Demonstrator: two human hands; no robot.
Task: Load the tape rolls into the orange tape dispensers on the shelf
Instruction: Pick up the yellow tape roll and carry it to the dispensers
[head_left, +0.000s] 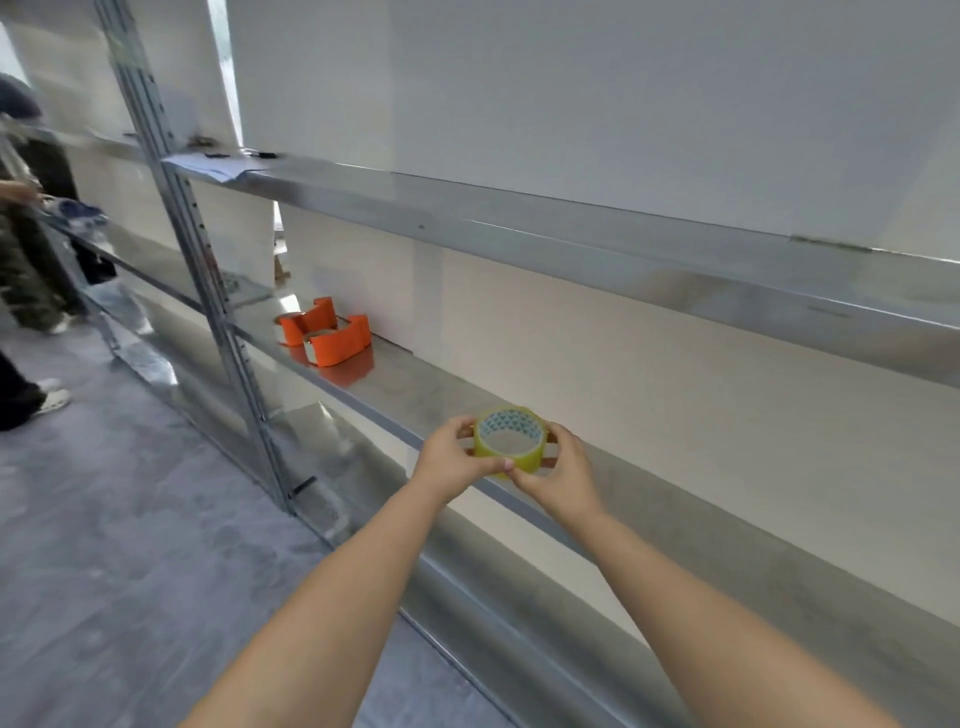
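Head view, both hands' fingers (551, 434) gripping tape roll (510, 440)

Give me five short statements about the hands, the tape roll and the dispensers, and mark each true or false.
1. Both hands hold the tape roll. True: the left hand and the right hand grip it from either side.
2. The roll is red. False: it is yellowish and clear.
3. Two orange dispensers sit on the shelf. True.
4. The roll is already in a dispenser. False: it is held apart from them.
5. The dispensers lie to the right of the hands. False: they are to the left, farther along.
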